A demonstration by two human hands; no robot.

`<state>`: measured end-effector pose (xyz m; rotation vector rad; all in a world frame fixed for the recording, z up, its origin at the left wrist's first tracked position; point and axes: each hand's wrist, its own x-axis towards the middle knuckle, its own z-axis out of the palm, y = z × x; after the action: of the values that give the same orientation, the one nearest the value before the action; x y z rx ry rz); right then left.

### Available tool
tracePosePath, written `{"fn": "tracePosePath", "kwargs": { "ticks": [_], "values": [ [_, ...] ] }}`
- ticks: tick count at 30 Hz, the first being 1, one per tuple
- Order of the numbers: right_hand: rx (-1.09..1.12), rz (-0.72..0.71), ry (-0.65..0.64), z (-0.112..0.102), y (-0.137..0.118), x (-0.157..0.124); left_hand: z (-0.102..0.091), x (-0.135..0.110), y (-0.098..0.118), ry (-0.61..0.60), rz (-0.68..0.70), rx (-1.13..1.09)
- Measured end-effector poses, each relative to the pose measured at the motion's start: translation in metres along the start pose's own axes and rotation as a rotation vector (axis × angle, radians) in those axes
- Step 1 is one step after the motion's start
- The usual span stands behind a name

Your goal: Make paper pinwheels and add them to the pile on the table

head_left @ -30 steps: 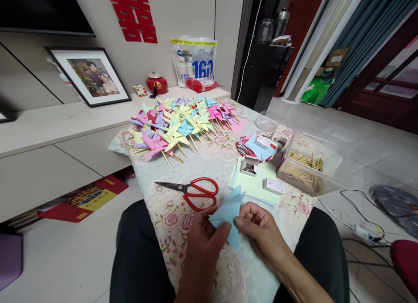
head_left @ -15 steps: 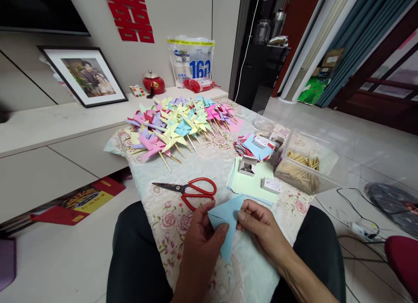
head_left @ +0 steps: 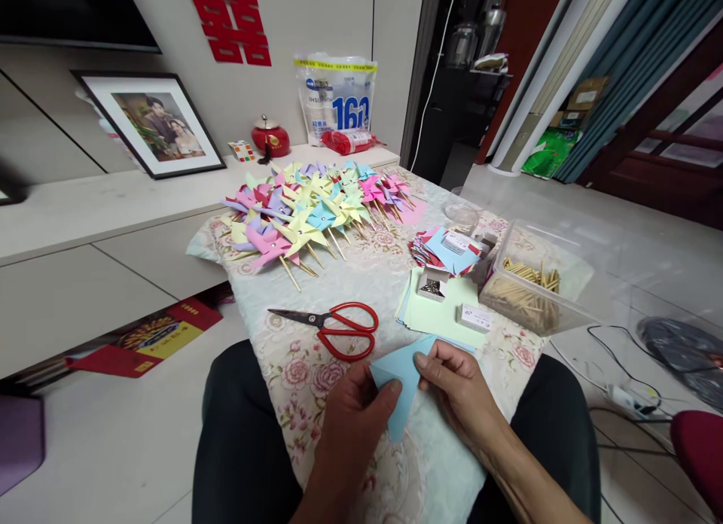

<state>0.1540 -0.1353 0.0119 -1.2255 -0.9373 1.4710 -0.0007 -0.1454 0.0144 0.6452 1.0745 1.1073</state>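
Both of my hands pinch a folded light blue paper [head_left: 402,379] just above the near end of the table. My left hand [head_left: 353,420] grips its left side with thumb and fingers closed. My right hand [head_left: 455,392] holds the right edge, fingers pressed on it. The paper forms a triangle pointing down toward me. Red-handled scissors [head_left: 339,330] lie on the floral tablecloth [head_left: 294,373] right behind my hands.
A stack of pale green paper sheets [head_left: 437,324] carries two small boxes. Farther back lie cut coloured squares [head_left: 446,251], a clear tub of wooden sticks [head_left: 528,290] and a big heap of finished paper pinwheels [head_left: 308,208]. A low cabinet [head_left: 84,230] stands left.
The blue paper went from a splayed shape with points up to a flatter folded triangle. My hands stayed in about the same place, shifting their pinch slightly.
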Motion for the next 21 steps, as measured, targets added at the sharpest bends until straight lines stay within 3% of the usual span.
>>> {"fn": "tracePosePath", "kwargs": {
  "ticks": [4, 10, 21],
  "values": [
    [-0.001, 0.016, -0.051, 0.0001, 0.0039, -0.0008, 0.0004, -0.0007, 0.0058, -0.035, 0.006, 0.005],
    [-0.019, 0.025, 0.038, 0.0027, 0.0078, 0.0006, 0.0002, 0.0004, 0.0073, -0.045, 0.016, 0.017],
    [0.016, 0.013, 0.025, 0.003, 0.0102, 0.0014, -0.0041, 0.0007, 0.0045, -0.035, 0.036, 0.173]
  ]
}}
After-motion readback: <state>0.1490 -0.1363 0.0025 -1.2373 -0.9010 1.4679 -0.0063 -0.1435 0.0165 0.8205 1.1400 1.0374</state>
